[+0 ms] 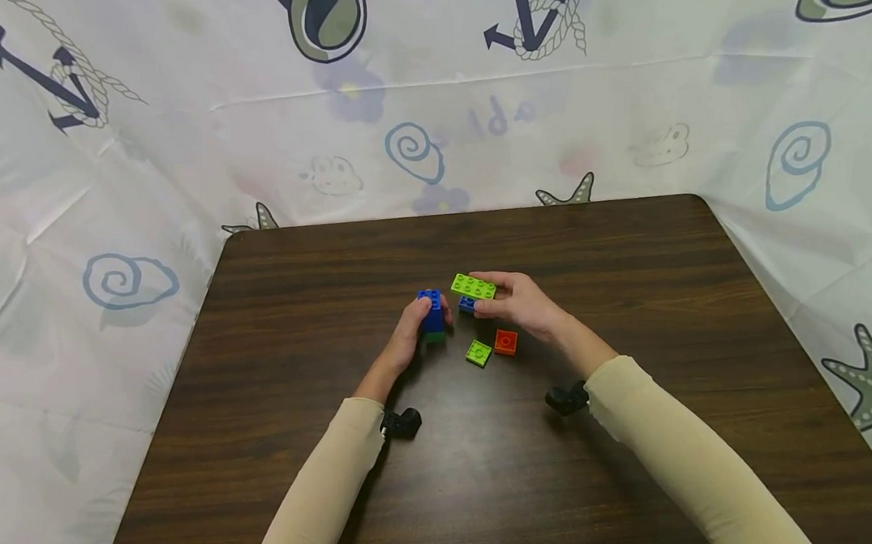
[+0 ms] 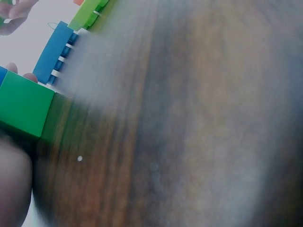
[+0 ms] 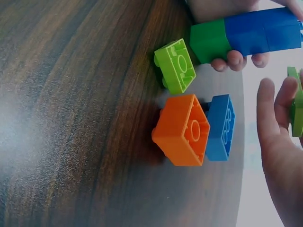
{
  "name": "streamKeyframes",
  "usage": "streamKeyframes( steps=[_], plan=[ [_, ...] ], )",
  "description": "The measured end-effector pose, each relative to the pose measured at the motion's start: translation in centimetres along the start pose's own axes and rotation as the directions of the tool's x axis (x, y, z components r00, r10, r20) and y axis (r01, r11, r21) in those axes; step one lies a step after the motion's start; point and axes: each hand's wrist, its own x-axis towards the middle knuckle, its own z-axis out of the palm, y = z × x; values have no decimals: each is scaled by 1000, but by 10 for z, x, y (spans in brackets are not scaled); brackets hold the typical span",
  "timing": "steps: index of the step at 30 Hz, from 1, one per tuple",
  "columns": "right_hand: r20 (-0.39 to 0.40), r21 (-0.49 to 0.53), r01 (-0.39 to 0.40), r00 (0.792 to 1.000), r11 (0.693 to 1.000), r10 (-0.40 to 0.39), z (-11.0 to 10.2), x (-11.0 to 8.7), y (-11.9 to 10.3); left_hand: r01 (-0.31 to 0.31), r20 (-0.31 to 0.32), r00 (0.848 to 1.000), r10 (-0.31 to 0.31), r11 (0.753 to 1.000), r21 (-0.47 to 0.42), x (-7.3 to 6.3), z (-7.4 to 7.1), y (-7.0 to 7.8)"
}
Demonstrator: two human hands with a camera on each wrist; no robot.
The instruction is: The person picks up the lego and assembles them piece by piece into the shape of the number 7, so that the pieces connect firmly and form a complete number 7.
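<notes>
See blue brick (image 1: 467, 305) only partly below grip of right hand (image 1: 517, 300). Lose part of gripped lime brick (image 3: 297, 113) past right wrist view's edge. Get blurred, cropped left hand (image 2: 13, 184) in left wrist view.

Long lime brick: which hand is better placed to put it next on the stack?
Probably the right hand: it holds the long lime brick, while the left hand grips the blue-and-green stack.

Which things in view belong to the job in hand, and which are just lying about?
In hand:
blue-and-green brick stack, gripped by the left hand
long lime brick, pinched by the right hand

Lying on the table, unheld:
small lime brick
orange brick
blue brick

Those three may yet be used; can't tell.
</notes>
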Motion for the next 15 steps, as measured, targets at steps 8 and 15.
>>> streamKeyframes(
  steps=[8,15],
  plan=[
    [-108,-211,156,977,965,-182,13,3,-6,-10,19,1000,10,999,39,2,-1,0],
    [-42,-465,311,927,829,-372,30,7,-13,-16,23,1000,14,998,63,2,-2,0]
  ],
)
